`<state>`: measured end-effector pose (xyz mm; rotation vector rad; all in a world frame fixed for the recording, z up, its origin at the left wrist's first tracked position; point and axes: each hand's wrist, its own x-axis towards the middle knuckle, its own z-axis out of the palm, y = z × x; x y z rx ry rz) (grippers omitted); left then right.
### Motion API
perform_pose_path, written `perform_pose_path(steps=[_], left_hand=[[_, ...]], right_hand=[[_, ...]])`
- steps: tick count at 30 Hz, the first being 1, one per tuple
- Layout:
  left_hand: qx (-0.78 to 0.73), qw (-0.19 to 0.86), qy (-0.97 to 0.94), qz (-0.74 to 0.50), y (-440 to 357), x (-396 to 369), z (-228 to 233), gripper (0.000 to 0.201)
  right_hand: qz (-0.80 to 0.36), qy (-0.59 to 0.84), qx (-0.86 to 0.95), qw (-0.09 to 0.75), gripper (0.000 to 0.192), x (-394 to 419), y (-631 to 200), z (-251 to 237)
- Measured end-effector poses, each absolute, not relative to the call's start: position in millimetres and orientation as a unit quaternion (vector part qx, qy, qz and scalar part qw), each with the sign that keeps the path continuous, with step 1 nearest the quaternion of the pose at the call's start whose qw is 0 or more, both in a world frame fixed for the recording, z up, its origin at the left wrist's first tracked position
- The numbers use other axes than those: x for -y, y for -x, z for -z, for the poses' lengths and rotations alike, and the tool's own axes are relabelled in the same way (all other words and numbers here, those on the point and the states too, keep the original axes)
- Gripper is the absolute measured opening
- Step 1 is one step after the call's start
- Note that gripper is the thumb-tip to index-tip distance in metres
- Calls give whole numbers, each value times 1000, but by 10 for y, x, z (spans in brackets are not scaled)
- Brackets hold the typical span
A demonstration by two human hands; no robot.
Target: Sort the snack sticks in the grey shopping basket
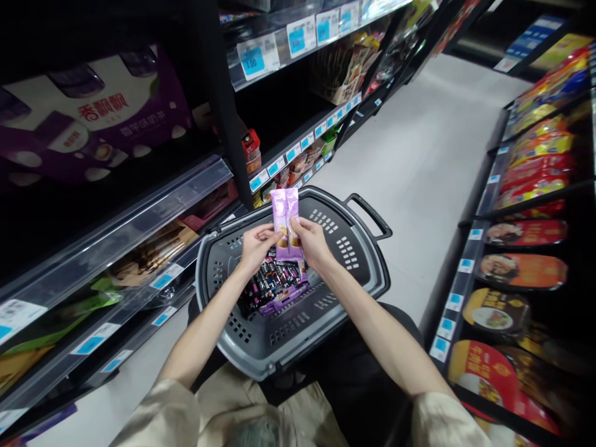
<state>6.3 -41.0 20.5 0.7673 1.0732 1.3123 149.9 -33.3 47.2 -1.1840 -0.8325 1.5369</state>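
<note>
Two slim purple snack packets, side by side, are held upright over a grey shopping basket. My left hand pinches the left packet near its lower half. On the right packet, my right hand closes with thumb and fingers. Below them, a heap of small dark sachets with pink and white print lies in the basket, with more purple packets along its near side. The basket's perforated floor shows around the heap, and its black handle sticks out at the far right.
Shelving with price tags runs along the left, holding a large purple carton and assorted packs. Instant-food bowls and bagged snacks line the right shelf. A pale floor aisle stretches ahead between them.
</note>
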Motion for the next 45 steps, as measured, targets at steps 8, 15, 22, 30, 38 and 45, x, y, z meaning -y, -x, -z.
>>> perform_pose_path(steps=[8,15,22,30,38,45], left_hand=[[-439,629,-315,-558,-41,414,-253,44],[-422,658,-310,-541,-57,437,-295,37],[-398,692,-288,-528,-140,455,-233,44],[-486,638,-364,-474,-146,469,-194,59],[-486,648,-379,-447,-144,477,-209,63],[-449,652,-417,-447,-171,480,-187,65]], right_hand=[[-615,480,353,517,48,340,-1458,-490],[-609,495,353,509,42,318,-1458,-432],[-653,495,287,497,38,291,-1483,-440],[-631,468,293,545,46,283,-1425,-377],[-609,500,293,541,49,296,-1435,-427],[-629,480,254,556,45,304,-1402,-407]])
